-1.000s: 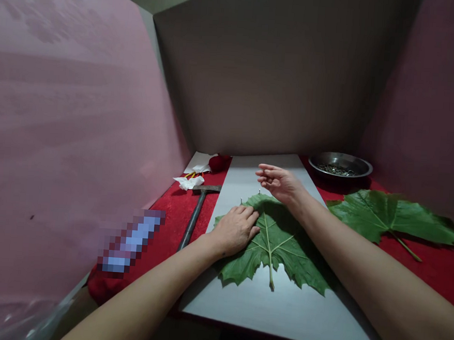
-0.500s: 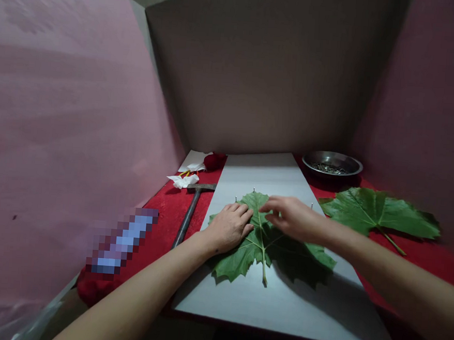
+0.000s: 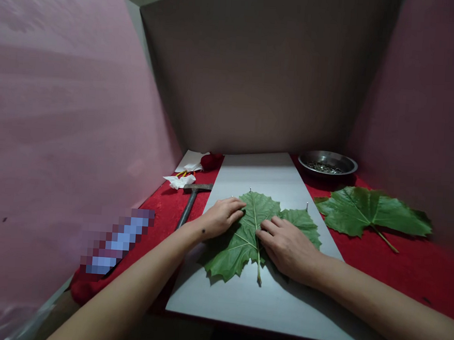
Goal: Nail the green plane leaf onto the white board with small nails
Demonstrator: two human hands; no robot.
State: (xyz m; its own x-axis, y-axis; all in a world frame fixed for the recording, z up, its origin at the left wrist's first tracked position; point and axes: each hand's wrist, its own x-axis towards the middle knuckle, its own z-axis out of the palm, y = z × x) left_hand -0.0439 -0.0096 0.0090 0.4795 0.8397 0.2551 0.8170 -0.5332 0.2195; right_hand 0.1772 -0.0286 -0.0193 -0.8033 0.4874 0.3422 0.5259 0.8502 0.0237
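A large green lobed leaf (image 3: 263,206) lies on a white board (image 3: 258,172), its stem toward me. My left hand (image 3: 225,217) rests at the leaf's left side, fingers stretched out and close together over its edge. Across the leaf's right half lies my right hand (image 3: 289,249), fingers spread and slightly bent on the surface near the midrib. Both hands appear to hold nothing. One nail (image 3: 250,190) stands upright at the top tip of the leaf, and another nail (image 3: 307,206) stands at its right lobe. A third, by my left fingers, is barely visible.
Left of the board lies a hammer (image 3: 189,201) on red cloth (image 3: 164,202). Behind it are crumpled tissue (image 3: 179,180) and a red object (image 3: 211,161). A metal bowl (image 3: 327,164) of nails and a second leaf (image 3: 371,214) lie right. Panels enclose the table.
My right hand has come down and toward me onto the leaf's right half. My left hand has shifted slightly up and left, uncovering more of the leaf's middle.
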